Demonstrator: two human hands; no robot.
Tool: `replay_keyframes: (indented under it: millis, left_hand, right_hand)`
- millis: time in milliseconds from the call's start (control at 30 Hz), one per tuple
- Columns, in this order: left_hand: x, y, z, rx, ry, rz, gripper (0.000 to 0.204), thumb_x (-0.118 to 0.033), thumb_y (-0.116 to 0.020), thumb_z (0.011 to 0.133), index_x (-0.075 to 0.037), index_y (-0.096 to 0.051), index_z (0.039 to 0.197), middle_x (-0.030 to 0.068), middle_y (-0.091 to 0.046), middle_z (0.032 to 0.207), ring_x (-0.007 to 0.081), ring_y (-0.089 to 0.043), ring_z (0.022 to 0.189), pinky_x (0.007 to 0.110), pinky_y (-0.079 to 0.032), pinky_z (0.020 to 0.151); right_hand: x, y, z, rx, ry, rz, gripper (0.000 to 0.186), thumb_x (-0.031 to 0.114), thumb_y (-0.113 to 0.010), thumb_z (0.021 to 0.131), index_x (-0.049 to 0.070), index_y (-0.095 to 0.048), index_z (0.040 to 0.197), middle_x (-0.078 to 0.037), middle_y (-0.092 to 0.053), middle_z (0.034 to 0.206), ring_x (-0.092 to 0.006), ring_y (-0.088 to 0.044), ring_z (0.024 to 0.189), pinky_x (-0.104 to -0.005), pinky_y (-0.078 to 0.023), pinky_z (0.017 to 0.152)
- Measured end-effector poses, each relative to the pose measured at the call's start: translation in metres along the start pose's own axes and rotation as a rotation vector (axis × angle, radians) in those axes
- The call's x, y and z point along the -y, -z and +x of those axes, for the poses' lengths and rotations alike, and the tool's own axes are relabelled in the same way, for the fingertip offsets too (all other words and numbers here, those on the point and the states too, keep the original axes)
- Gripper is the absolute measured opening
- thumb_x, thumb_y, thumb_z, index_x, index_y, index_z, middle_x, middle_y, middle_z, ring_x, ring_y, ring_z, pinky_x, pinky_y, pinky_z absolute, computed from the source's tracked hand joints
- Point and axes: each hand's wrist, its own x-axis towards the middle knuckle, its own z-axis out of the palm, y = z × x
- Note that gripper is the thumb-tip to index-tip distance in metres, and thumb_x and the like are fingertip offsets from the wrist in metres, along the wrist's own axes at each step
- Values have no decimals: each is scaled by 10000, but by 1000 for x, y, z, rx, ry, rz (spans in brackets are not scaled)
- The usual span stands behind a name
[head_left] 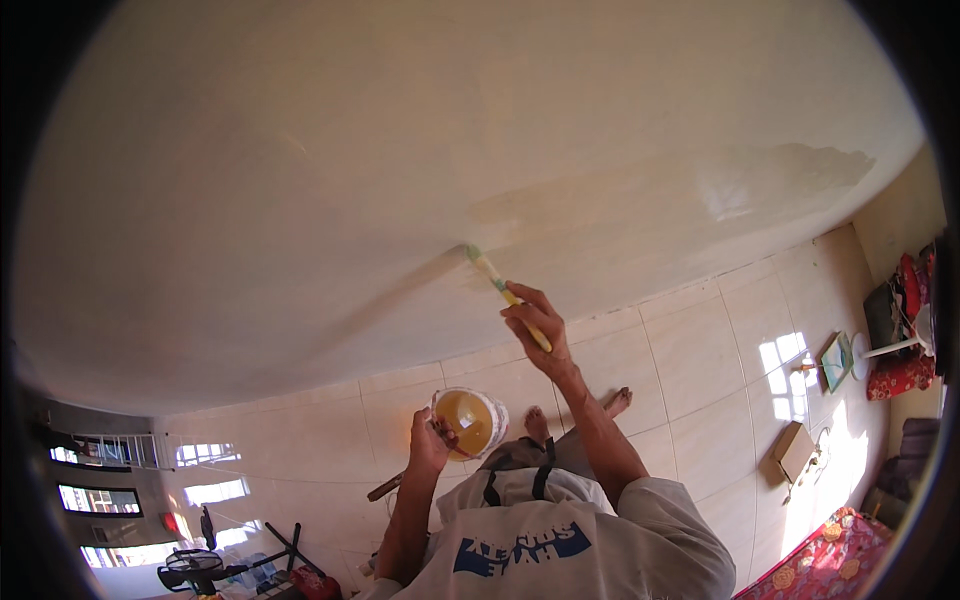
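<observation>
My right hand (538, 325) is closed around the yellow handle of a paintbrush (487, 268). The brush's bristle end meets the pale wall (350, 180). A damp-looking, darker patch (640, 200) spreads over the wall to the right of the brush. Lower down, my left hand (432, 442) grips the rim of a white bucket (503, 415), its fingers over the edge. Yellowish liquid (468, 418) fills part of the bucket, with a bright reflection on its surface.
Beige tiles (690, 370) cover the floor along the wall's base. At right are a cardboard box (794, 452), a framed picture (835, 362) and a red floral cloth (820, 555). A black fan (190, 570) stands at lower left, near a white rack (120, 450).
</observation>
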Motion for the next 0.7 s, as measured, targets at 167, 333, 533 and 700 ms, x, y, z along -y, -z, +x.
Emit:
replay_keyframes:
  millis: [167, 333, 533, 700]
  left_hand:
    - [0, -1, -6, 5, -22, 28, 386, -482, -559, 926, -100, -560, 876, 62, -576, 741, 224, -545, 655, 397, -461, 658]
    - [4, 0, -6, 20, -37, 18, 397, -488, -572, 920, -92, -582, 894, 58, -580, 740, 219, -550, 658, 395, -464, 666]
    - [8, -8, -5, -7, -45, -12, 394, -479, -583, 917, -86, -583, 903, 61, -588, 732, 223, -565, 651, 397, -493, 663]
    - [12, -9, 1, 8, -60, -4, 384, -467, -576, 924, -83, -583, 905, 66, -591, 734, 226, -572, 651, 405, -500, 661]
  right_hand:
    - [-32, 77, 6, -206, -94, 35, 160, -96, -632, 933, 14, -696, 1029, -167, -610, 1386, -240, -566, 1289, -330, -460, 1031]
    - [-20, 84, 2, -481, -15, -153, 148, -50, -611, 977, 41, -684, 1069, -148, -584, 1398, -232, -570, 1263, -340, -487, 1013]
    - [-10, 13, 4, -343, 132, -410, 194, -96, -673, 902, 43, -681, 1037, -206, -502, 1399, -330, -564, 1253, -388, -526, 928]
    - [-17, -35, -8, -161, 74, -301, 207, -75, -721, 879, 49, -677, 1039, -208, -496, 1371, -293, -700, 885, -348, -559, 709]
